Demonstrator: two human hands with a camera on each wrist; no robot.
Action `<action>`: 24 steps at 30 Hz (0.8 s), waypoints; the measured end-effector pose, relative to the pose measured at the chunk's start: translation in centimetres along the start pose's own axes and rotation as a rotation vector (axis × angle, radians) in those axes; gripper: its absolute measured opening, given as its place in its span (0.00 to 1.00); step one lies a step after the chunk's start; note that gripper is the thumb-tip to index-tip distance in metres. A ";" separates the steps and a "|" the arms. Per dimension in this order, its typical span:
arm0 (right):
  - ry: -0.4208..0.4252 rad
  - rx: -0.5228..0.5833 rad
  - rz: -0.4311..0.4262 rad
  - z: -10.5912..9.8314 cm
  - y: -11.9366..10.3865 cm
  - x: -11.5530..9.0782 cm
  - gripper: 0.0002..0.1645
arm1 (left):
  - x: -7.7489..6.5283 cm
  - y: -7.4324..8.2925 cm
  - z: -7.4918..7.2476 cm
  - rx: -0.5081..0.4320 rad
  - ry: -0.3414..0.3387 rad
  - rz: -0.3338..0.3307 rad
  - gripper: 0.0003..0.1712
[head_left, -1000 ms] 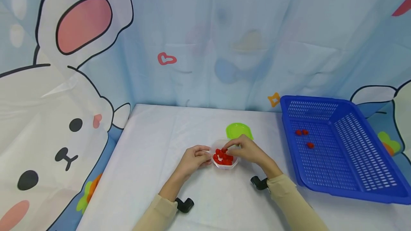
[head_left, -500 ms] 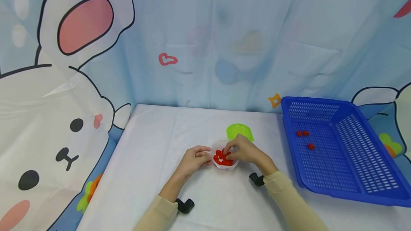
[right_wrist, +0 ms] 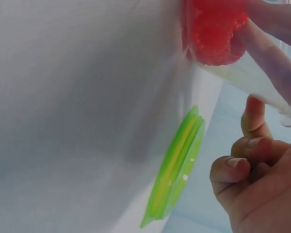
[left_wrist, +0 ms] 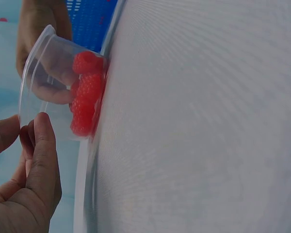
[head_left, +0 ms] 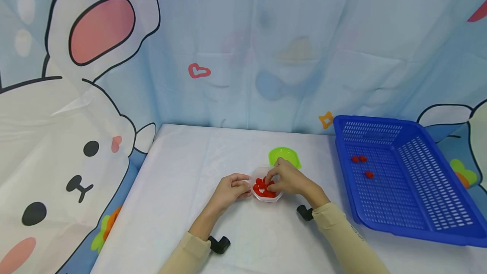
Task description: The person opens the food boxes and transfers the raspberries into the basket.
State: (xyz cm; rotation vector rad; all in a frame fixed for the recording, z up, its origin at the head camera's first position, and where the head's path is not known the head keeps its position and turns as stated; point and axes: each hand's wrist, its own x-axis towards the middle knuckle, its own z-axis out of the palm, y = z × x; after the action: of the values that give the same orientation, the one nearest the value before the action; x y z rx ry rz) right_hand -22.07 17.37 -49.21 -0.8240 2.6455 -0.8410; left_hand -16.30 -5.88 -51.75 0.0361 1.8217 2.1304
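Note:
A clear plastic tub (head_left: 255,174) stands on the white table, with several red raspberries (left_wrist: 88,87) in its bottom. At its left side my left hand (head_left: 230,189) pinches the rim between thumb and fingers, seen close in the left wrist view. My right hand (head_left: 291,179) reaches into the tub from the right. Its thumb and index finger are around a raspberry (right_wrist: 237,41) among the others; the fingertips are partly hidden by the berries. The other fingers of that hand are curled outside the wall. Behind the tub lies a green lid (head_left: 284,155).
A blue perforated basket (head_left: 411,198) stands at the table's right side. Inside it lie 3 raspberries (head_left: 369,174). A blue patterned curtain (head_left: 236,41) hangs along the back and left. Black wrist cameras (head_left: 219,245) sit on both forearms.
My right hand has lowered deeper into the tub with its raspberry, shifting slightly left. The left hand has stayed at the rim. The whole view has shifted very slightly.

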 end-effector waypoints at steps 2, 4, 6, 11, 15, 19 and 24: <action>0.007 0.019 -0.011 0.2 0.3 0.0 0.07 | 0.0 0.0 0.0 -0.002 -0.001 -0.001 0.20; 0.015 0.040 -0.021 0.3 0.6 0.0 0.07 | 0.0 -0.1 0.0 -0.002 -0.002 -0.001 0.21; 0.024 0.061 -0.029 0.5 1.0 0.1 0.07 | 0.0 -0.1 -0.1 -0.003 -0.002 -0.001 0.21; 0.044 0.134 -0.032 0.9 1.8 0.0 0.06 | 0.0 -0.3 -0.1 0.005 -0.002 0.000 0.21; 0.053 0.227 -0.031 1.1 2.2 -0.3 0.05 | 0.0 -0.4 -0.1 0.007 0.000 -0.003 0.21; 0.067 0.311 -0.028 1.3 2.4 -0.5 0.05 | -0.1 -0.3 -0.1 0.004 0.000 -0.002 0.21; 0.103 0.392 -0.024 1.1 2.3 -0.8 0.06 | -0.1 -0.1 -0.1 0.005 0.001 -0.002 0.21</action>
State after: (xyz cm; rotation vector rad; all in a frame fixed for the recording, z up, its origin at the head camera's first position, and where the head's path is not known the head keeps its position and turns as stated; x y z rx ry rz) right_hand -22.01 18.91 -51.35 -0.7249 2.4327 -1.3831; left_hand -16.25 -5.99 -51.84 0.0335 1.8265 2.1252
